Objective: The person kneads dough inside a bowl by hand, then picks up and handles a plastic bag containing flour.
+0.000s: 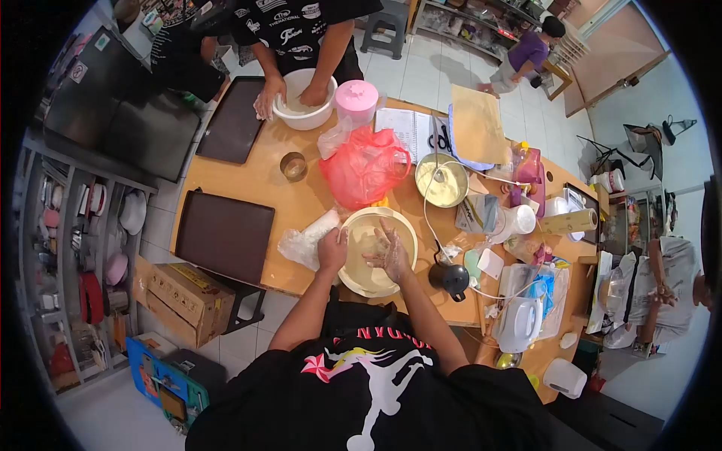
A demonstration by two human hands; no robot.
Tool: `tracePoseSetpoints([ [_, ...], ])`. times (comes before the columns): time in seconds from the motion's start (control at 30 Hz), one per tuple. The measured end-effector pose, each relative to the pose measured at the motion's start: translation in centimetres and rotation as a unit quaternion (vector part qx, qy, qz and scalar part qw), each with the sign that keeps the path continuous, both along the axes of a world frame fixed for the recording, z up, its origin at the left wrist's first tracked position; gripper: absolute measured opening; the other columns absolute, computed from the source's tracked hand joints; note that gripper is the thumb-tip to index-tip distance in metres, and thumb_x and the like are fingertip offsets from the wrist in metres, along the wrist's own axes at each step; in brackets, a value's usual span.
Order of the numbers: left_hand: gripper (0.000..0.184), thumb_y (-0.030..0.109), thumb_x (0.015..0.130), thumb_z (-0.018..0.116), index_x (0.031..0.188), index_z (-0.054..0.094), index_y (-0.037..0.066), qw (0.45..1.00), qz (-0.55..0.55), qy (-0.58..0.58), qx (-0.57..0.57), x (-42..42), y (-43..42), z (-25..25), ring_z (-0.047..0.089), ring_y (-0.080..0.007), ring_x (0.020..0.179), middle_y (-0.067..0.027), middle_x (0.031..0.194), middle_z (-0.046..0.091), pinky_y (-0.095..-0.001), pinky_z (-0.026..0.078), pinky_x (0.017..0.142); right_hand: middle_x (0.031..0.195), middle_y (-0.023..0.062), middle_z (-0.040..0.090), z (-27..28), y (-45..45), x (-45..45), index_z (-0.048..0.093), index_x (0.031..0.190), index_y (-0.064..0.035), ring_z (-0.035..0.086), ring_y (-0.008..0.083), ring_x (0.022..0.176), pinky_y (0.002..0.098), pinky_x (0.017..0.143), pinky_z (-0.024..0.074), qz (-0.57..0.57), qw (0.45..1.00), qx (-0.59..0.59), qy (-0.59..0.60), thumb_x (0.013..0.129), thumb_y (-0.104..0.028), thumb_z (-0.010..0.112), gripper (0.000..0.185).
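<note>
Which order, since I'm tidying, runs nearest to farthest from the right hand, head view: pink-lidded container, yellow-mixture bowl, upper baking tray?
1. Yellow-mixture bowl, ahead right
2. Pink-lidded container, farther ahead
3. Upper baking tray, far left

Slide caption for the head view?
Smeared right hand over a pale bowl, left hand by its rim, red plastic bag beyond.

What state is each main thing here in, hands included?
Left hand: curled
Right hand: spread, smeared pale
Cream round bowl: upright, uncovered
White round bowl: upright, uncovered
Pink-lidded plastic tub: closed
Red plastic bag: crumpled
Silver metal bowl: uncovered, holding pale-yellow mixture
White spiral notebook: open
</note>
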State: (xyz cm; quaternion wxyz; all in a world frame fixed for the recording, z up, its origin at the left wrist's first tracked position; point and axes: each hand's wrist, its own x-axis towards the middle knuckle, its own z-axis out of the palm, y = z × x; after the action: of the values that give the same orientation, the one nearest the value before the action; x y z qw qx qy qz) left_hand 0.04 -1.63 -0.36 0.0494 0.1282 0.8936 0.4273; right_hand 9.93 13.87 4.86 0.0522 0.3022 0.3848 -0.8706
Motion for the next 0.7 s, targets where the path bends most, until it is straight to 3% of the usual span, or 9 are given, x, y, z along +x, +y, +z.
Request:
tracePoseSetpoints([
  [0.27,0.033,0.025,0.092,0.059,0.072,0.054,0.0,1.0,-0.004,0.002,0.014,-0.2,0.1,0.2,0.057,-0.0443,0.066,-0.0236,0.065,0.057,-0.0501,0.042,0.058,0.158,0.0089,0.02,-2.4,2.4,0.6,0.018,0.152,-0.0328,0.063,0.0261,0.072,0.0337,0.06,0.0556,-0.104,0.992,-0.059,-0.026,0.093,-0.068,0.023,0.069],
  [0.37,0.033,0.026,0.092,0.059,0.072,0.055,0.0,1.0,-0.001,0.006,0.017,-0.1,0.1,0.0,0.057,-0.0444,0.066,-0.0237,0.066,0.057,-0.0503,0.042,0.059,0.158,0.0102,0.017,-1.7,2.0,0.1,0.016,0.152,-0.0336,0.063,0.0258,0.073,0.0326,0.06,0.0553,-0.003,0.992,0.073,-0.099,0.094,-0.066,0.022,0.067],
  [0.47,0.034,0.027,0.093,0.058,0.072,0.055,0.001,1.0,-0.01,0.001,-0.007,-0.2,0.0,0.4,0.057,-0.0445,0.066,-0.024,0.066,0.057,-0.0505,0.043,0.059,0.157,0.0125,0.019,0.3,1.9,1.2,0.014,0.153,-0.0326,0.064,0.0254,0.08,0.0327,0.058,0.0553,0.151,0.971,0.168,-0.075,0.095,-0.066,0.022,0.067],
  [0.57,0.035,0.028,0.093,0.058,0.072,0.055,0.001,1.0,-0.014,0.0,-0.015,-0.2,0.0,0.4,0.058,-0.0447,0.066,-0.0243,0.066,0.057,-0.0505,0.043,0.059,0.156,0.0189,0.021,3.5,2.0,0.7,0.014,0.153,-0.0303,0.064,0.0368,0.101,0.0419,0.072,0.0566,0.302,0.899,0.291,-0.124,0.095,-0.064,0.024,0.068],
  [0.63,0.034,0.028,0.093,0.057,0.072,0.055,0.001,1.0,-0.014,-0.012,-0.02,-0.2,-0.1,0.7,0.058,-0.0448,0.067,-0.0245,0.067,0.057,-0.0503,0.044,0.059,0.154,0.0257,0.02,1.0,1.9,0.8,0.018,0.152,-0.0286,0.052,0.0439,0.117,0.0478,0.087,0.0497,0.395,0.75,0.526,-0.072,0.094,-0.062,0.03,0.068],
  [0.7,0.034,0.028,0.093,0.057,0.073,0.055,0.001,1.0,-0.02,-0.014,-0.017,-0.1,-0.1,0.6,0.058,-0.045,0.068,-0.0245,0.067,0.058,-0.0504,0.044,0.06,0.151,0.0301,0.022,-0.3,2.3,1.2,0.024,0.151,-0.0275,0.041,0.047,0.129,0.0502,0.099,0.0416,0.438,0.65,0.621,-0.027,0.094,-0.06,0.035,0.066],
])
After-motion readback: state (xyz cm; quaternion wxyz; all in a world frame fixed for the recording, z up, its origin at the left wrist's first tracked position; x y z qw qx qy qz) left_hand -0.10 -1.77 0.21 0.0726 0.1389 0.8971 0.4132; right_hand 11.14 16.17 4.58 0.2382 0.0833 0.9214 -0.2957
